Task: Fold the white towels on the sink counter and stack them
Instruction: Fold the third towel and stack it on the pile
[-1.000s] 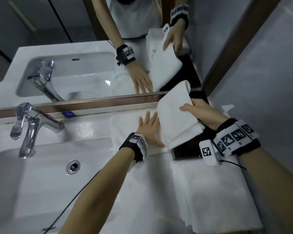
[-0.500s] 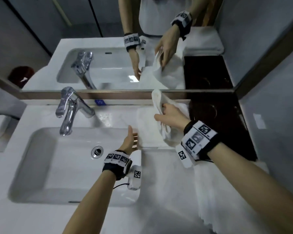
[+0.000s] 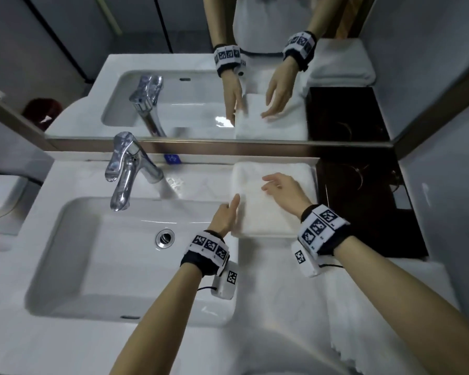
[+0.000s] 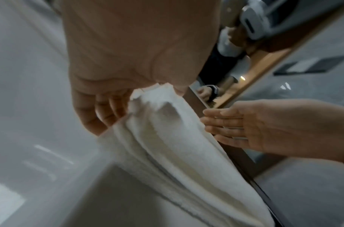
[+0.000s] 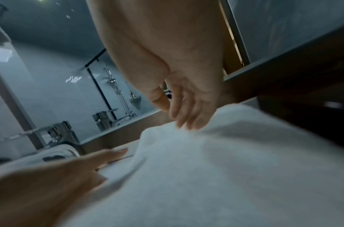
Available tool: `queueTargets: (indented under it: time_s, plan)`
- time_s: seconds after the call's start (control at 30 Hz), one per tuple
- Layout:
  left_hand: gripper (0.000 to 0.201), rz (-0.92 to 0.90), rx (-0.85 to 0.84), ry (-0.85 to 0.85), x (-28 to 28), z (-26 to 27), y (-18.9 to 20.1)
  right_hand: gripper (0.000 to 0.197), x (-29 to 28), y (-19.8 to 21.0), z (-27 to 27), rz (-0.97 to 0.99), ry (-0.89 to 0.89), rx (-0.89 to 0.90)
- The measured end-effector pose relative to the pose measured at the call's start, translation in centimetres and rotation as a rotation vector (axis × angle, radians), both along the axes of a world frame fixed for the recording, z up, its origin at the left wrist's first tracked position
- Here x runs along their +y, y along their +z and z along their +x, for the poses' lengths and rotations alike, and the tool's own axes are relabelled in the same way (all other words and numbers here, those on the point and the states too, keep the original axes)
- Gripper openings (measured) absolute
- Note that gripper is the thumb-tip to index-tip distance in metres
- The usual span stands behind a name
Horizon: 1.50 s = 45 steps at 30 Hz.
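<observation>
A folded white towel (image 3: 268, 209) lies flat on the counter against the mirror, just right of the sink. My left hand (image 3: 229, 212) stands edge-on against the towel's left side with its fingers straight; in the left wrist view the left hand (image 4: 101, 110) meets the layered towel edge (image 4: 167, 150). My right hand (image 3: 278, 186) is over the towel's top with the fingers extended and loose. In the right wrist view its fingertips (image 5: 184, 121) touch the towel (image 5: 225, 161). Neither hand grips anything.
More white towels (image 3: 377, 307) lie spread on the counter at the near right. A dark surface (image 3: 368, 207) adjoins the folded towel on the right. The sink basin (image 3: 65, 266) and chrome faucet (image 3: 125, 171) are at left, with the mirror (image 3: 201, 109) behind.
My right hand held the towel up in the air; now the towel lies flat and folded and that hand has let go. My left hand moved to its left side.
</observation>
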<state>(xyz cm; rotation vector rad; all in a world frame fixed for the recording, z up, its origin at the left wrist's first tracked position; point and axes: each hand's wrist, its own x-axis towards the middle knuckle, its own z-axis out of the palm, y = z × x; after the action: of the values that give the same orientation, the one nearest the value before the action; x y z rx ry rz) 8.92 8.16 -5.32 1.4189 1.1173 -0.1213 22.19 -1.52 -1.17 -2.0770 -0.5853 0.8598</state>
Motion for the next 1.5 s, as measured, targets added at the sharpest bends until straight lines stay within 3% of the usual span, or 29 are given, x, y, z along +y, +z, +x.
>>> queueTargets:
  time_s: [0.1,0.2,0.33,0.4,0.5,0.63,0.77,0.87,1.0,1.17,1.3,1.5]
  plan:
    - [0.08,0.173,0.085,-0.046,-0.8,1.5,-0.1,0.036,-2.6,-0.4,1.5,-0.183,-0.043,-0.365]
    - [0.067,0.168,0.082,-0.02,-1.6,2.1,-0.2,0.049,-4.3,-1.0,1.3,-0.378,0.099,-0.283]
    - [0.057,0.167,0.113,-0.074,-1.4,0.2,-0.3,0.058,-5.6,-1.5,0.0,-0.464,0.296,-0.194]
    - [0.056,0.112,0.125,-0.085,-1.2,-1.5,-0.6,0.059,-6.2,-1.5,-0.9,-0.479,0.3,-0.128]
    - [0.053,0.021,0.121,-0.153,-0.6,-4.0,-0.9,0.07,-7.0,-1.5,-2.4,-0.389,0.139,-0.061]
    - [0.063,-0.076,0.08,-0.043,-0.6,-5.9,-0.3,0.085,-7.9,-1.1,-3.6,-0.361,-0.07,0.087]
    - [0.063,-0.006,0.072,-0.037,-2.3,-6.8,0.7,0.062,-9.7,0.2,-5.2,-0.102,-0.216,0.389]
    - [0.046,0.067,-0.036,0.0,-4.0,-7.4,2.5,0.057,-12.1,2.3,-6.3,0.103,-0.275,0.43]
    - [0.035,0.108,-0.239,-0.065,-7.7,-7.3,6.4,0.051,-17.3,6.2,-5.9,0.211,-0.31,0.34]
    - [0.035,0.155,-0.313,-0.209,-15.7,-4.7,9.2,0.049,-26.0,10.0,-4.3,0.141,-0.415,0.042]
    - [0.034,0.175,-0.321,-0.274,-21.8,-3.1,9.1,0.051,-32.1,10.0,-4.1,0.091,-0.489,-0.039]
    - [0.039,0.191,-0.279,-0.257,-27.0,-2.8,7.4,0.055,-35.6,8.2,-5.5,-0.134,-0.48,-0.344]
